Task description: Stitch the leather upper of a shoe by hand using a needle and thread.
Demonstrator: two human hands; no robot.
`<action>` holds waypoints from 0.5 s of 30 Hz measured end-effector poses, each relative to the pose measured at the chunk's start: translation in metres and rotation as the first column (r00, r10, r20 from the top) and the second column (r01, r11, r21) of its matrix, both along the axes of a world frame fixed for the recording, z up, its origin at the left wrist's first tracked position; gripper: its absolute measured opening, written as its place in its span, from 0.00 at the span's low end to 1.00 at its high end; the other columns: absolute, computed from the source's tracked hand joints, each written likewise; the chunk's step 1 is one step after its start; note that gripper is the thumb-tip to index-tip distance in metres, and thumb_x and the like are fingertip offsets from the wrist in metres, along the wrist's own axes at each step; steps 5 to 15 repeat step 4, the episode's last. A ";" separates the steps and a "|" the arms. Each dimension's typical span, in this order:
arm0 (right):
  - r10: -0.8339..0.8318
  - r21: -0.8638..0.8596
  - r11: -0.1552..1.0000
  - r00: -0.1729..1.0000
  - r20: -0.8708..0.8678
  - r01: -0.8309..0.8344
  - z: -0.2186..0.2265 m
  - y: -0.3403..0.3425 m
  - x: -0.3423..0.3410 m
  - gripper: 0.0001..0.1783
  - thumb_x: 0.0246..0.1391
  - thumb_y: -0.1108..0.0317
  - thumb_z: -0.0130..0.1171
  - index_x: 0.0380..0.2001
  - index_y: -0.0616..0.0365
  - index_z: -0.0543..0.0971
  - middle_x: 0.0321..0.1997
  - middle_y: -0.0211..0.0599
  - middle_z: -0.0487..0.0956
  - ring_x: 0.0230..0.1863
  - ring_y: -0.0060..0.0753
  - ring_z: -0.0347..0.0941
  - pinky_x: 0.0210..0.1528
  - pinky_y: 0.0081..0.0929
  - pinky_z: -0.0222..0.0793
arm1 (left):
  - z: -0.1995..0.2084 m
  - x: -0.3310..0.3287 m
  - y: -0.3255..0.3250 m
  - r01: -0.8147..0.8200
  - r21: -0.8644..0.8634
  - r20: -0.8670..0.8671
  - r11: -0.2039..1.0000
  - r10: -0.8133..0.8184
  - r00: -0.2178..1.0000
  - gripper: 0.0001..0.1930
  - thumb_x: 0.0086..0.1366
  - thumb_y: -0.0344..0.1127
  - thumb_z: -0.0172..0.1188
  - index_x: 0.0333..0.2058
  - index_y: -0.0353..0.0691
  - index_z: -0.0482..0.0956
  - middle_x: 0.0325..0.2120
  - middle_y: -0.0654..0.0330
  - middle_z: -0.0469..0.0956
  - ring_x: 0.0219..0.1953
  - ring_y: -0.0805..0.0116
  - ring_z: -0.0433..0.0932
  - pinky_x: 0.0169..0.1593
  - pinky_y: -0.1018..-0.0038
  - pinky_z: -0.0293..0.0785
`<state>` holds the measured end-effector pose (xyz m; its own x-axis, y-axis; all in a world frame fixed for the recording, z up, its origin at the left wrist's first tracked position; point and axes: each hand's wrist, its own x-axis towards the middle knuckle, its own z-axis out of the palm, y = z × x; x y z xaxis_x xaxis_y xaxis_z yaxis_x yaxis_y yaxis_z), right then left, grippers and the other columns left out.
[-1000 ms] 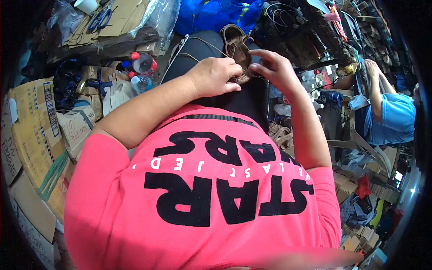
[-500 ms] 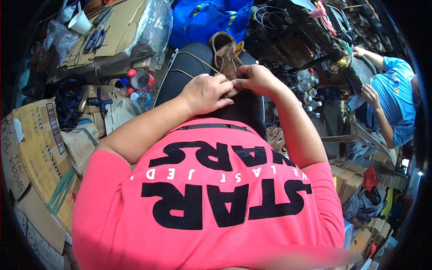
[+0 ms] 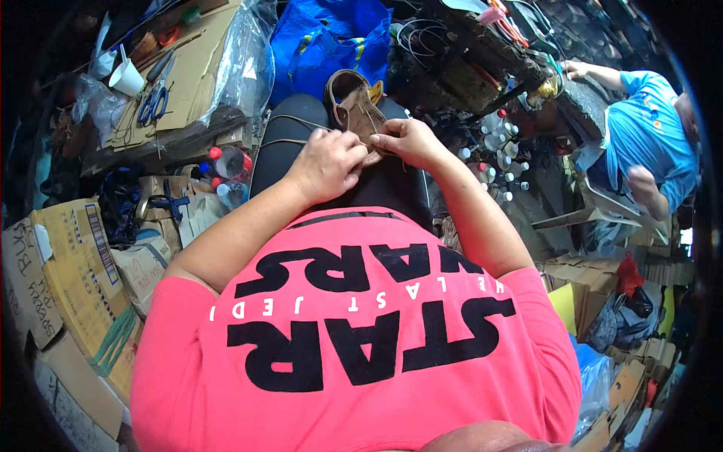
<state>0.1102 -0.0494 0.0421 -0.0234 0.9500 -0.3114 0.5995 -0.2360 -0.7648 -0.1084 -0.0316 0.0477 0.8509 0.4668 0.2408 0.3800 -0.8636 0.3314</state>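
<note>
A brown leather shoe (image 3: 360, 105) rests on my lap between my dark-clad thighs, its rounded open end pointing away from me. My left hand (image 3: 329, 164) is curled over the shoe's near left side, fingers closed on it. Beside it, my right hand (image 3: 414, 143) pinches with thumb and forefinger at the near part of the shoe; what lies in the pinch is too small to make out. A thin tan cord (image 3: 290, 118) runs in loops over my left thigh and passes under my left hand. The shoe's near end is partly hidden by my fingers.
Flat cardboard (image 3: 197, 68) with blue-handled scissors (image 3: 153, 104) and a white cup (image 3: 126, 77) lies at the far left. A blue bag (image 3: 331, 45) stands ahead. Bottles (image 3: 230, 160) flank my legs. At right a co-worker in a blue shirt (image 3: 651, 135) sits by a dark bench.
The view has shifted slightly. My hands stay at the shoe, the right fingers slightly farther from the left. The co-worker's nearer hand has moved and is blurred.
</note>
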 end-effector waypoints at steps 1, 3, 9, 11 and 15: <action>-0.034 0.059 0.998 0.999 -0.009 0.034 -0.004 -0.001 -0.003 0.18 0.48 0.52 0.63 0.33 0.56 0.82 0.24 0.38 0.80 0.26 0.27 0.76 0.32 0.26 0.70 | 0.002 0.002 0.002 -0.047 0.065 0.050 0.997 0.044 0.998 0.13 0.47 0.35 0.62 0.34 0.44 0.74 0.37 0.60 0.73 0.43 0.61 0.73 0.45 0.62 0.63; -0.039 0.063 0.997 0.997 -0.069 0.043 -0.008 0.000 0.001 0.19 0.49 0.52 0.63 0.34 0.56 0.82 0.25 0.37 0.81 0.26 0.27 0.76 0.32 0.26 0.70 | 0.007 0.006 0.005 -0.108 0.114 0.072 0.988 0.100 0.992 0.17 0.43 0.32 0.61 0.37 0.45 0.76 0.44 0.60 0.71 0.51 0.62 0.67 0.54 0.58 0.55; -0.048 0.049 0.997 0.992 -0.113 0.054 -0.009 0.001 0.003 0.19 0.49 0.51 0.63 0.34 0.56 0.82 0.27 0.37 0.82 0.26 0.27 0.76 0.33 0.26 0.71 | 0.010 0.009 0.006 -0.126 0.175 0.076 0.976 0.114 0.991 0.17 0.44 0.33 0.61 0.37 0.44 0.76 0.45 0.59 0.70 0.53 0.62 0.66 0.55 0.57 0.55; -0.048 0.049 0.997 0.992 -0.113 0.054 -0.009 0.001 0.003 0.19 0.49 0.51 0.63 0.34 0.56 0.82 0.27 0.37 0.82 0.26 0.27 0.76 0.33 0.26 0.71 | 0.010 0.009 0.006 -0.126 0.175 0.076 0.976 0.114 0.991 0.17 0.44 0.33 0.61 0.37 0.44 0.76 0.45 0.59 0.70 0.53 0.62 0.66 0.55 0.57 0.55; -0.048 0.049 0.997 0.992 -0.113 0.054 -0.009 0.001 0.003 0.19 0.49 0.51 0.63 0.34 0.56 0.82 0.27 0.37 0.82 0.26 0.27 0.76 0.33 0.26 0.71 | 0.010 0.009 0.006 -0.126 0.175 0.076 0.976 0.114 0.991 0.17 0.44 0.33 0.61 0.37 0.44 0.76 0.45 0.59 0.70 0.53 0.62 0.66 0.55 0.57 0.55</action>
